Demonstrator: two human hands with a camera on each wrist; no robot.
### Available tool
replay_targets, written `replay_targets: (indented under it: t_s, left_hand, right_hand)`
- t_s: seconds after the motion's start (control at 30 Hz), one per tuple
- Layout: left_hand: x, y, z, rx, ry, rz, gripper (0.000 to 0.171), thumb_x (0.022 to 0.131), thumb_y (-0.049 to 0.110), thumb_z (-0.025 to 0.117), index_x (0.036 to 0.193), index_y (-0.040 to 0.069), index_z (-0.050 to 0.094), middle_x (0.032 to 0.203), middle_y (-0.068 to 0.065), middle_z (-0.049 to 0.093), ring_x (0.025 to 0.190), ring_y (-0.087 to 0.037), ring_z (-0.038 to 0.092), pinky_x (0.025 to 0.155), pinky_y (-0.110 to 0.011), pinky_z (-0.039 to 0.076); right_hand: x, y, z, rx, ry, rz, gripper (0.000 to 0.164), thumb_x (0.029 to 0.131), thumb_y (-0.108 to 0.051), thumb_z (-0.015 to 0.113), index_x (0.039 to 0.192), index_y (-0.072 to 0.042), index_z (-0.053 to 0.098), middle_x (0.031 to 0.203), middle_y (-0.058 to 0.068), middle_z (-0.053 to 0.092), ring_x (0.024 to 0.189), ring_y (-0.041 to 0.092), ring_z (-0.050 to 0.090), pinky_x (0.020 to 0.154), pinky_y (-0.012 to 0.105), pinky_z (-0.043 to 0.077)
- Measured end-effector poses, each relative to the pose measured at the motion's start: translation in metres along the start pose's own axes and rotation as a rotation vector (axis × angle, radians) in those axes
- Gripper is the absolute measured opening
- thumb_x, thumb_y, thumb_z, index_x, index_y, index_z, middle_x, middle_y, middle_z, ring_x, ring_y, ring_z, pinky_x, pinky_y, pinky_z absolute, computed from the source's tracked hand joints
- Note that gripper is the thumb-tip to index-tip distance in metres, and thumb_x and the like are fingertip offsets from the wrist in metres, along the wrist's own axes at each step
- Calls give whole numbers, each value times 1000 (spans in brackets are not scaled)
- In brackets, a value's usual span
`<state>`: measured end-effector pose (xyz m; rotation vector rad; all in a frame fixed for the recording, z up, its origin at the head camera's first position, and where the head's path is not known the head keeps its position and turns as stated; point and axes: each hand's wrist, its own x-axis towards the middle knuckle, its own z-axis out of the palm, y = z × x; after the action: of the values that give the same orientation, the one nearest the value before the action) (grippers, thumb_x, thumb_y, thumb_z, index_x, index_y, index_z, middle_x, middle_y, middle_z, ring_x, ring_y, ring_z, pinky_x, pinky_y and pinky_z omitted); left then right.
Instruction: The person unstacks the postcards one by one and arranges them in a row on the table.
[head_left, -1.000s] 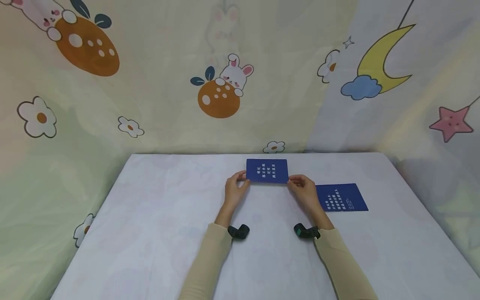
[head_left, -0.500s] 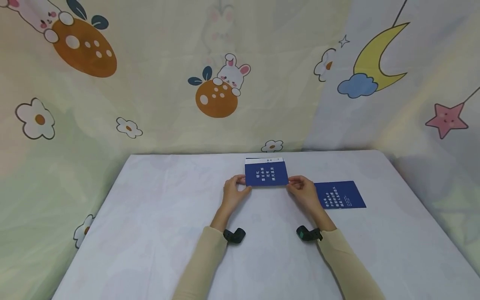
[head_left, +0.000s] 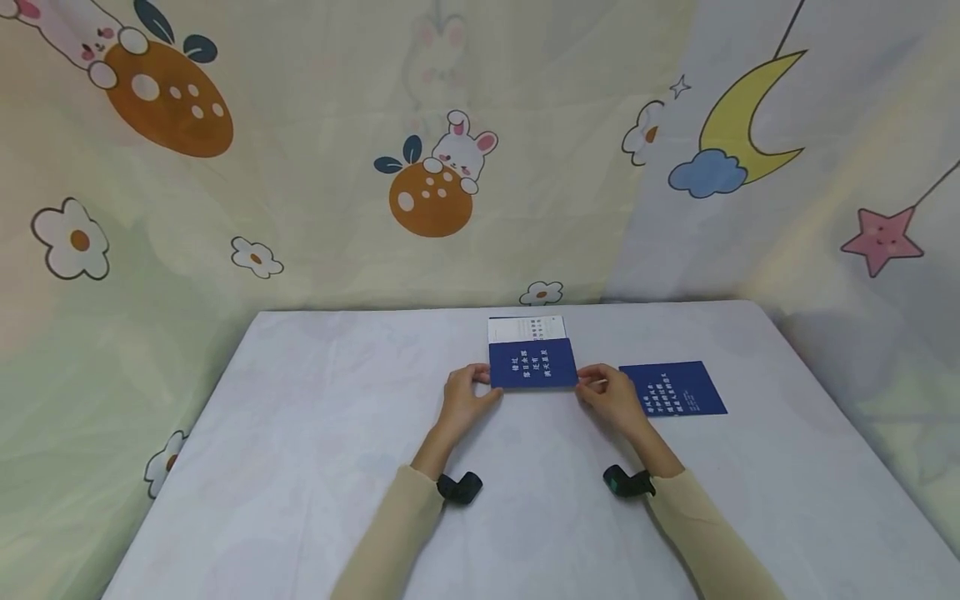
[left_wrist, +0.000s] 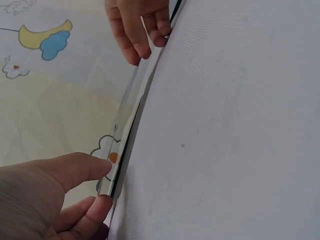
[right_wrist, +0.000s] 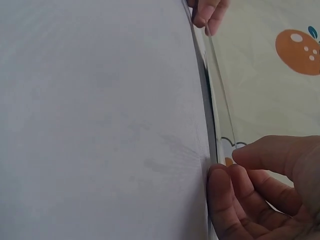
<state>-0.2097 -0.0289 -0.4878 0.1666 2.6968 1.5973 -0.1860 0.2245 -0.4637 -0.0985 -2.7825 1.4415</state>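
In the head view a dark blue card (head_left: 533, 363) with white writing lies at the middle of the table, towards its far side. My left hand (head_left: 462, 398) pinches its left edge between thumb and fingers. Its right edge is held by my right hand (head_left: 612, 398) in the same way. Beyond the blue card shows a white printed part (head_left: 517, 329), partly covered by it; whether the two are joined I cannot tell. Both wrist views catch the card almost edge-on, with the left hand's thumb (left_wrist: 82, 167) and the right hand's thumb (right_wrist: 265, 152) on its rim.
A second dark blue card (head_left: 678, 389) with white writing lies flat on the white table (head_left: 300, 467), just right of my right hand. Behind the table hangs a cloth (head_left: 322, 150) printed with rabbits, oranges and flowers.
Both hands have drawn the blue card towards me. The white printed part behind it, hidden at first, has come into view and shows more now. The card on the right stays put.
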Motion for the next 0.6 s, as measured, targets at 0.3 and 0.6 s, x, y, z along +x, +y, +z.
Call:
replay_targets:
  t_s: [0.3, 0.6]
  left_hand:
    - [-14, 2, -1, 25, -57, 2, 43, 82, 17, 76, 119, 0, 62, 96, -3, 63, 121, -31, 47, 108, -52, 28]
    - [-22, 7, 1, 74, -81, 47, 40, 82, 16, 76, 117, 0, 63, 95, -4, 66, 119, -31, 49, 108, -51, 27]
  right_hand:
    - [-12, 7, -3, -30, 5, -1, 27, 88, -5, 66, 112, 6, 63, 99, 18, 65, 75, 17, 61, 61, 21, 49]
    - [-25, 7, -9, -21, 0, 5, 27, 87, -4, 66, 112, 7, 63, 99, 20, 65, 73, 17, 62, 60, 20, 51]
